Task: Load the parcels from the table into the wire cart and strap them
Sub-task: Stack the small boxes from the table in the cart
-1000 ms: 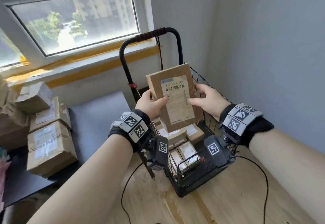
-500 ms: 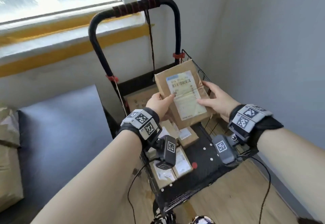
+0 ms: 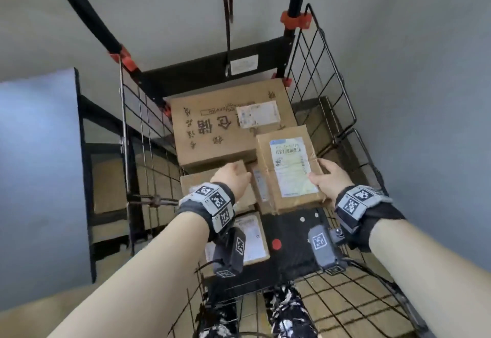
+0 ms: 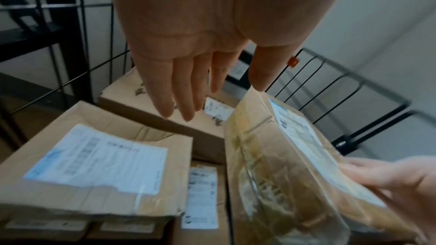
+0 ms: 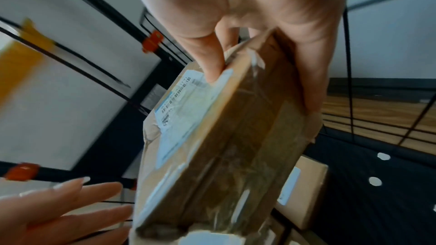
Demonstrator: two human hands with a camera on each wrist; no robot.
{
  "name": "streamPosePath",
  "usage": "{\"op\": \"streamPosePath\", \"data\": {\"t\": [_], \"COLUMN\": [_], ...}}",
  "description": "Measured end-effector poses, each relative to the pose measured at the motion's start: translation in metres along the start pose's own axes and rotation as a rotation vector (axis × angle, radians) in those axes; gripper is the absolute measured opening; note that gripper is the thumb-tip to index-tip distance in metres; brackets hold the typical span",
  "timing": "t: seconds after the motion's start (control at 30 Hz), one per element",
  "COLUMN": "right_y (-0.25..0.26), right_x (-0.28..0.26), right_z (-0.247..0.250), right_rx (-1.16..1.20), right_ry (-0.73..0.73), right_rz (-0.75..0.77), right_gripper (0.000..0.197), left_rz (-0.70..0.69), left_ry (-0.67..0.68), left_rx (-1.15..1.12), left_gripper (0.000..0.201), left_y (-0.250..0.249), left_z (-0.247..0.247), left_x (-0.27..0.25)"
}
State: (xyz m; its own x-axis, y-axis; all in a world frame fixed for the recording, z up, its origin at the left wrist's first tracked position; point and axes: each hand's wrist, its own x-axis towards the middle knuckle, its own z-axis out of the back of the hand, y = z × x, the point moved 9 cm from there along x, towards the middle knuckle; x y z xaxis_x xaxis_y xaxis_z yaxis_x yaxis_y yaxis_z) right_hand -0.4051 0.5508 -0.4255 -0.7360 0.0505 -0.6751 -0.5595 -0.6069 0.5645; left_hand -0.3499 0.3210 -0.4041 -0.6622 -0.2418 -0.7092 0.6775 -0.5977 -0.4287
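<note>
The right hand (image 3: pixel 330 178) grips a flat cardboard parcel (image 3: pixel 288 169) by its near right edge, thumb (image 5: pixel 207 57) pressed on the white shipping label (image 3: pixel 291 165) and the other fingers curled underneath. The parcel sits tilted inside the wire cart (image 3: pixel 326 72), its far end over the boxes already loaded. Just to the left of it, the left hand (image 3: pixel 233 175) hovers with fingers (image 4: pixel 179 88) straight and spread, holding nothing; whether the thumb tip touches the parcel's far corner cannot be told. Beyond the left hand's fingertips lies a large printed carton (image 3: pixel 225 127) against the cart's back panel. Under the left palm rests a labelled box (image 4: pixel 94 163), and lower still, beside the held parcel, a smaller labelled package (image 4: pixel 202 195). Beneath the right wrist shows the cart's black base plate (image 3: pixel 292 239). A strap (image 3: pixel 227 0) hangs from the handle, far beyond both hands.
</note>
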Motion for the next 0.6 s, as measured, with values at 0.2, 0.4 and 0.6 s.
{"op": "streamPosePath", "data": {"t": [0.2,0.4,0.6], "right_y": [-0.046,-0.086,-0.101], "right_x": [0.071,0.114,0.121], "right_z": [-0.056,-0.092,-0.101], "right_rx": [-0.109,-0.044,-0.071], "right_ry": [0.102,0.132,0.122], "right_rz": [-0.075,-0.096,-0.039], "right_gripper": [0.049,0.062,0.065], "left_rz": [0.145,0.193,0.176], "left_ry": [0.023,-0.033,-0.081], "left_rx": [0.256,0.51,0.552], "left_gripper": [0.051,0.071,0.095], "left_y": [0.055,0.097,0.103], "left_z": [-0.057,-0.096,-0.11], "left_x": [0.066,0.107,0.106]}}
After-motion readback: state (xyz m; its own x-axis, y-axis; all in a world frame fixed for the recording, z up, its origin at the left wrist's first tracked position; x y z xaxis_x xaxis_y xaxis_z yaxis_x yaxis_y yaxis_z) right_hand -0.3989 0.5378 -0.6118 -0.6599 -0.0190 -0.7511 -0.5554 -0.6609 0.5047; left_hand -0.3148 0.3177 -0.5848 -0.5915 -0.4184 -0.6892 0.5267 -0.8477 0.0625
